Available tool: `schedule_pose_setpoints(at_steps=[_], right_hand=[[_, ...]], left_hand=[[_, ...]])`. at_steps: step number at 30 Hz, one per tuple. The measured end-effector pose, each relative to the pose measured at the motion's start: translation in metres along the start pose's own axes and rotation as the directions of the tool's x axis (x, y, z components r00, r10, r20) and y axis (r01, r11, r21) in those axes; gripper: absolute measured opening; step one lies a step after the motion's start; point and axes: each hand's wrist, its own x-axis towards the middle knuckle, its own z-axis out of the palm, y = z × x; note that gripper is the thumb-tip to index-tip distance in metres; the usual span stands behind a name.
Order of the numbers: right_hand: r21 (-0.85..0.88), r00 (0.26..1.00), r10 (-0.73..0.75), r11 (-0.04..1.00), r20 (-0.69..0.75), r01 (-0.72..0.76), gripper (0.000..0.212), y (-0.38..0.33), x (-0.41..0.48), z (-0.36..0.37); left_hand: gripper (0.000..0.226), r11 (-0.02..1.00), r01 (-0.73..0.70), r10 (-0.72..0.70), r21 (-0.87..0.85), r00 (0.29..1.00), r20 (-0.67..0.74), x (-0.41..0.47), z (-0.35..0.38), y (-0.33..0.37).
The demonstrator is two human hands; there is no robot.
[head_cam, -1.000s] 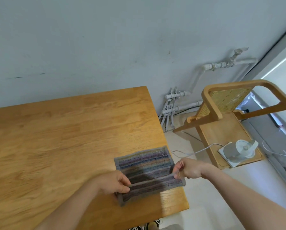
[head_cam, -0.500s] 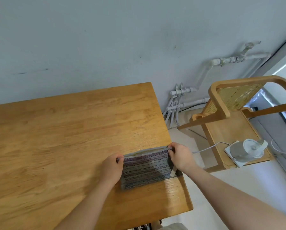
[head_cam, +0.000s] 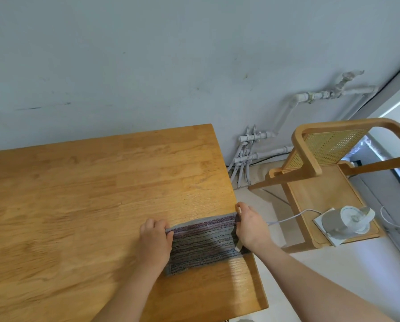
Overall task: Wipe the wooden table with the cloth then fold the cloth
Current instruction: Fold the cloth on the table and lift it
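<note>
Now folding the cloth [head_cam: 203, 245] at the near right corner of the surface [head_cam: 90, 194].

Left hand [head_cam: 154, 242] and right hand [head_cam: 250, 226] each pinch a far corner, grip narrow; next, probably press flat and fold again.

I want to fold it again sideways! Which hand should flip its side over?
Probably the right hand. It pinches the cloth at the end near the wooden table edge, so it could sweep toward the left hand, whose palm rests on the other end.
</note>
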Motion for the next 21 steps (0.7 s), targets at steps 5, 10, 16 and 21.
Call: schedule_pose_setpoints(at_steps=[5, 10, 16, 21], right_hand=[[0.003, 0.993, -0.030, 1.000, 0.117, 0.030, 0.034, 0.005, 0.003, -0.005], [0.163, 0.985, -0.063, 0.986, 0.160, 0.037, 0.012, 0.020, 0.012, -0.009], [0.325, 0.867, -0.112, 0.944, 0.486, -0.060, 0.015, 0.048, 0.044, -0.040], [0.313, 0.859, -0.211, 0.948, 0.467, 0.063, 0.025, 0.083, 0.068, -0.111]], left_hand=[[0.020, 0.986, 0.070, -0.060, -0.151, 0.996, 0.068, -0.005, -0.004, 0.006], [0.015, 0.975, 0.165, -0.134, -0.147, 0.971, 0.197, -0.006, -0.012, 0.018], [0.010, 0.947, 0.227, -0.150, -0.226, 0.938, 0.312, -0.001, -0.028, 0.076], [0.010, 0.949, 0.104, 0.014, -0.299, 0.930, 0.368, 0.013, -0.056, 0.136]])
